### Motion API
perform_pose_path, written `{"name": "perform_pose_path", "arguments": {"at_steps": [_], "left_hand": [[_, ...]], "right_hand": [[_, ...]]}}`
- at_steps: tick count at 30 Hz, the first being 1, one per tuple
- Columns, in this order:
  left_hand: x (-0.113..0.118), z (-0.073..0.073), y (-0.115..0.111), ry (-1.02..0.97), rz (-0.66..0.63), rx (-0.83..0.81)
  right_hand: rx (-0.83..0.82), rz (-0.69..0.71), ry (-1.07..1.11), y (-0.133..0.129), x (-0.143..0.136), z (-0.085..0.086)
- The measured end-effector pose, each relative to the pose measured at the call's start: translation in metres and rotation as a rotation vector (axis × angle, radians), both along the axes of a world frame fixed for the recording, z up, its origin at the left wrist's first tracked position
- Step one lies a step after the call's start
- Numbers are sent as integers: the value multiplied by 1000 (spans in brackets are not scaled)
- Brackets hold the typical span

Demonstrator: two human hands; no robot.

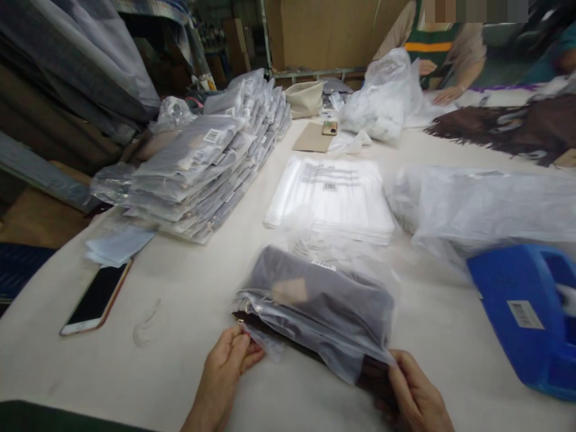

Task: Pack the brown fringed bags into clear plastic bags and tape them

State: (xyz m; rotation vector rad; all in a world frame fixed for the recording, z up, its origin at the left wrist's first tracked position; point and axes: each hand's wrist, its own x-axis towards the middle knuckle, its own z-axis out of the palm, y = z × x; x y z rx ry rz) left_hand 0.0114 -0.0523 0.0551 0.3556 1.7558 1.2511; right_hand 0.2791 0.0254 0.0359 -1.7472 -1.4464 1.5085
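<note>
In front of me lies a clear plastic bag (315, 306) with a dark, folded item inside, perhaps fabric. The item's dark brown edge (375, 378) sticks out at the bag's open near side. My left hand (229, 360) is closed in a pinch on the bag's film at its near left corner, beside a small metal-looking piece. At the near right corner, my right hand (416, 390) grips the bag's edge, thumb on top; its other fingers are partly hidden. A pale patch and a white label show through the film.
Behind the bag lies a stack of white plastic bags (333, 195). Bagged grey items (193, 156) are piled at left, near a phone (96, 297). A blue bin (522, 318) and plastic sheeting (490, 201) are at right. Another person's hand (447, 95) rests across the table.
</note>
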Motion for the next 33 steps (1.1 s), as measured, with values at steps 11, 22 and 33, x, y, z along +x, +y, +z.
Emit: {"name": "perform_pose_path", "arguments": {"at_steps": [11,22,33], "left_hand": [[28,-5,13,1490,-872,970],[109,-21,75,1509,-1025,1232],[120,-30,68,1400,-1061,1228]], "right_hand": [[-87,68,122,9,0,3],[90,143,138,14,10,5],[-85,190,295,23,17,16]]}}
